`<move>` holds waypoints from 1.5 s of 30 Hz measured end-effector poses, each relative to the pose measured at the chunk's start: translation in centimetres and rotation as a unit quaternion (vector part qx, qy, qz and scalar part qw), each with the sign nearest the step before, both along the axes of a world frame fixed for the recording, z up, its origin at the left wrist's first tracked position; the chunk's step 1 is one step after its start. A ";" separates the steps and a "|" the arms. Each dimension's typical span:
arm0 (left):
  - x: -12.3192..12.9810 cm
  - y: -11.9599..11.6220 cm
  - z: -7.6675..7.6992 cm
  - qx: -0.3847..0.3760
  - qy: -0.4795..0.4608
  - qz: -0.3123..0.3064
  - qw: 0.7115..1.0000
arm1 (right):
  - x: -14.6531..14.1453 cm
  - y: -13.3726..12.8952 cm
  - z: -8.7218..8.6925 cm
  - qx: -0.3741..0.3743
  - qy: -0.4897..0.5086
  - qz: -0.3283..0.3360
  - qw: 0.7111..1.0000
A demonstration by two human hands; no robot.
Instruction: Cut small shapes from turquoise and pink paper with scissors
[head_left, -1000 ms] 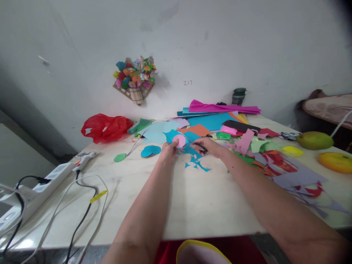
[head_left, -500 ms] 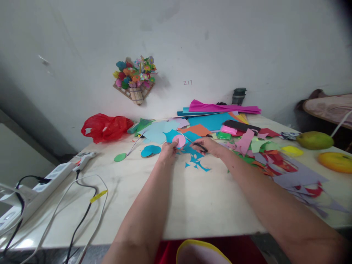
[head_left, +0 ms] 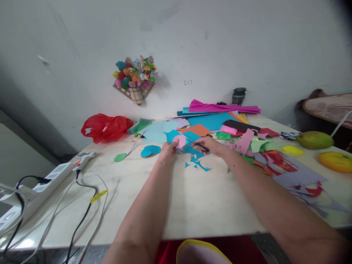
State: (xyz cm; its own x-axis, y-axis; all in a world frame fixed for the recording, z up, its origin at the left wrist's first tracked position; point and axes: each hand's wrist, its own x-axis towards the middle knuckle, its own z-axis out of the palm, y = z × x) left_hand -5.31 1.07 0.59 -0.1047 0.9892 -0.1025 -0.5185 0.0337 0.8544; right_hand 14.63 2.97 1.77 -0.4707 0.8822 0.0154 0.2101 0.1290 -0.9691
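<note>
My left hand pinches a pink paper circle together with a blue paper sheet that lies behind it. Black-handled scissors are in my right hand, their blades pointing up and left over the blue paper, close to the circle. Small blue scraps lie on the table just below both hands. Left of my left hand are overlapping blue paper circles and a green circle.
A red plastic bag is at the back left, a power strip with cables at the left. Colored paper scraps and two fruits cover the right side. A black case lies behind my right hand.
Both hands keep nearly the same place and hold. The blue paper and pink circle have shifted very slightly to the right.
</note>
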 end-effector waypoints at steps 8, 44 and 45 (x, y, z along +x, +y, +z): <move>0.0 0.0 0.0 0.001 0.004 -0.011 1.000 | 0.8 1.0 -0.8 0.018 -0.012 0.027 0.999; 0.0 0.0 -0.4 0.004 0.049 -0.058 0.997 | 1.1 0.9 -0.3 0.031 -0.041 0.039 0.998; 0.0 0.0 -0.4 0.003 0.048 -0.060 0.997 | 1.1 0.8 -0.3 0.030 -0.042 0.036 0.998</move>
